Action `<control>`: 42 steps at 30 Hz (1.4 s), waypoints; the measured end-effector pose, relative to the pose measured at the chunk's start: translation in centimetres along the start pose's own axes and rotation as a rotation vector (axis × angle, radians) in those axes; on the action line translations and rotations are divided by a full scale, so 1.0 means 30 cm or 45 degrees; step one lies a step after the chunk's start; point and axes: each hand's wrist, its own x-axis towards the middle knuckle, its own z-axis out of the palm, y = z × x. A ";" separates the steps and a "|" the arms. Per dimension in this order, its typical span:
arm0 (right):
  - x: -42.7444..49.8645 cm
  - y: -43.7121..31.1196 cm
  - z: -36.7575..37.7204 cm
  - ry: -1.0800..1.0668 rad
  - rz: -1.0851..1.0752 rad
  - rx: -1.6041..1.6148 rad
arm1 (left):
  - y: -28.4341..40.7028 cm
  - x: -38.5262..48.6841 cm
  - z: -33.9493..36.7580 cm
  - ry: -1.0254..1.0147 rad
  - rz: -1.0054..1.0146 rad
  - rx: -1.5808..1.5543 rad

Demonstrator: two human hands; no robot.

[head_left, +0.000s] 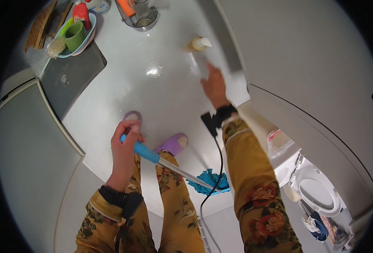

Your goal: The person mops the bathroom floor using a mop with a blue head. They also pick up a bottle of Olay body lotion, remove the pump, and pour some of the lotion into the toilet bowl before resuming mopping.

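My left hand (126,137) is closed around the blue grip of a mop (145,152), whose metal pole slants down to the right. At its far end a teal mop head (208,182) rests on the floor (110,95) near my feet. My right hand (215,83) reaches out with its index finger extended, holding nothing. Just beyond its fingertip, and apart from it, stands a pump bottle (196,44) with a white top and an amber body.
At the upper left a light blue basin (93,27) holds a green cup, a brush and a red bottle, beside a dark mat (71,80). A grey container (142,28) stands at the top. A toilet (316,189) is at the lower right. A black cable (220,158) hangs from my right wrist.
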 end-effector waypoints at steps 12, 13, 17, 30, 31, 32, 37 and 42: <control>0.241 -0.061 0.027 0.091 -0.040 -0.208 | -0.163 0.300 -0.261 -0.138 -0.081 0.258; 0.182 -0.078 -0.010 0.116 -0.050 -0.208 | -0.145 0.272 -0.232 -0.153 -0.054 0.208; -0.162 -0.154 -0.290 0.088 -0.040 -0.027 | -0.033 0.063 -0.100 -0.365 -0.042 0.051; -1.462 -0.492 -1.316 0.333 0.722 -0.093 | 0.399 -0.781 0.053 -1.623 -0.083 0.616; -1.556 -0.514 -1.367 0.391 0.819 -0.058 | 0.421 -0.822 0.080 -1.685 -0.014 0.659; -1.641 -0.531 -1.399 0.469 0.903 -0.062 | 0.433 -0.872 0.104 -1.738 0.042 0.699; -1.993 -0.547 -1.449 0.699 1.241 0.067 | 0.381 -1.059 0.290 -1.873 -0.118 0.870; -2.265 -0.476 -1.437 0.804 1.344 0.085 | 0.201 -1.267 0.505 -1.721 0.146 0.375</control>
